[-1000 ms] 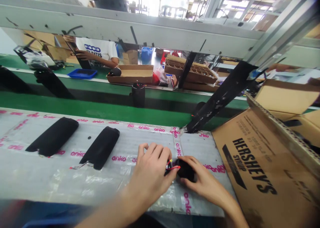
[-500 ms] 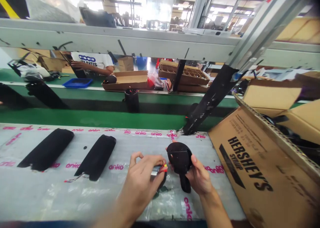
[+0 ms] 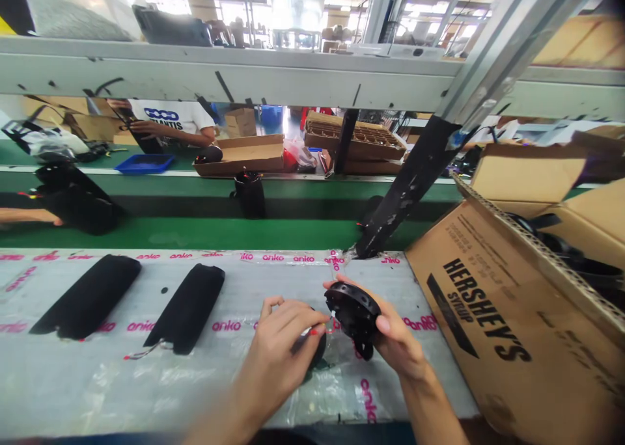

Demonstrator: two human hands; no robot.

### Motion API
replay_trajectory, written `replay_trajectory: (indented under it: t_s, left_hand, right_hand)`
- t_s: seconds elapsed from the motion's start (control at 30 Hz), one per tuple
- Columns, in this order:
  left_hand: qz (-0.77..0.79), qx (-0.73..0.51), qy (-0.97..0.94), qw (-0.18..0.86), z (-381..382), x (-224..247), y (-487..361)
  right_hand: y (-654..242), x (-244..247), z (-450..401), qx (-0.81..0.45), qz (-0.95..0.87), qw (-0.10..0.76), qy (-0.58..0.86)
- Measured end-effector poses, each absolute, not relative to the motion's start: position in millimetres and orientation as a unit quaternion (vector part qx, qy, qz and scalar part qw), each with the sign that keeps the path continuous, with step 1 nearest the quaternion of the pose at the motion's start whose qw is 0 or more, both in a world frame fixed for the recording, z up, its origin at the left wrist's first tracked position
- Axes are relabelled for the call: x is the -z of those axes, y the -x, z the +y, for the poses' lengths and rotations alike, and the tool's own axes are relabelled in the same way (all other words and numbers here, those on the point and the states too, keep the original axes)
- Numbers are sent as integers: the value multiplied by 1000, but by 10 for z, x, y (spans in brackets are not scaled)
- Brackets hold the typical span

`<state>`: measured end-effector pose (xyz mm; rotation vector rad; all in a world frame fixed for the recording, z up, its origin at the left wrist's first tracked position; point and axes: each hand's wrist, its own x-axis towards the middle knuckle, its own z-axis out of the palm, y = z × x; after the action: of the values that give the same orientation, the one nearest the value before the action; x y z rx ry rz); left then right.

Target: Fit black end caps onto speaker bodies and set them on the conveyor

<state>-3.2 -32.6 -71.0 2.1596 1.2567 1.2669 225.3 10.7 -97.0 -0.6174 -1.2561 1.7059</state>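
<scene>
My right hand (image 3: 403, 347) grips a round black plastic part (image 3: 354, 308) with a short tab at its lower end. Its rim and hollow inner side show. To the left, my left hand (image 3: 280, 341) pinches a small red connector (image 3: 314, 332) close to the part's edge. Under those fingers is a dark rounded piece (image 3: 319, 352), mostly hidden by the hand. Two black fabric-covered cylinders lie further left: one nearer (image 3: 188, 308), with wires and a red plug at its lower end, and one beyond it (image 3: 90, 295).
A cardboard box (image 3: 517, 308) holding black parts stands at the right. Behind the plastic-covered table runs a green belt (image 3: 195, 233) with black cylinders on it. A slanted post (image 3: 410, 185) rises at the back. Another person's hand (image 3: 34, 217) reaches in at left.
My right hand has turned the round black part, so its smooth face has given way to its rim and inner side. On the left, another person's arm and a black cylinder have come further into view.
</scene>
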Motion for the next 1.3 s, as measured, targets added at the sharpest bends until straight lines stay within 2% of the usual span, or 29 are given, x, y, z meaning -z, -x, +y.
replay_trajectory:
  t_s: [0.3, 0.5, 0.6, 0.77, 1.03, 1.3]
  left_hand:
    - [428, -461, -760, 165, -312, 708, 27]
    - [419, -458, -766, 166, -300, 735, 33]
    - [424, -480, -750, 165, -308, 781, 36]
    - [434, -491, -740, 148, -348, 798, 30]
    - [437, -494, -735, 157, -386, 782, 38]
    - [384, -498, -763, 151, -420, 767, 125]
  right_hand:
    - [-2463, 870, 68, -576, -654, 388, 301]
    - [-2480, 736, 96, -507, -732, 360, 276]
    - [-2490, 743, 94, -523, -726, 334, 297]
    - [-2395, 835, 1, -587, -648, 363, 322]
    - [-2392, 934, -105, -518, -694, 342, 363]
    - [-2225, 741, -127, -456, -704, 349, 418]
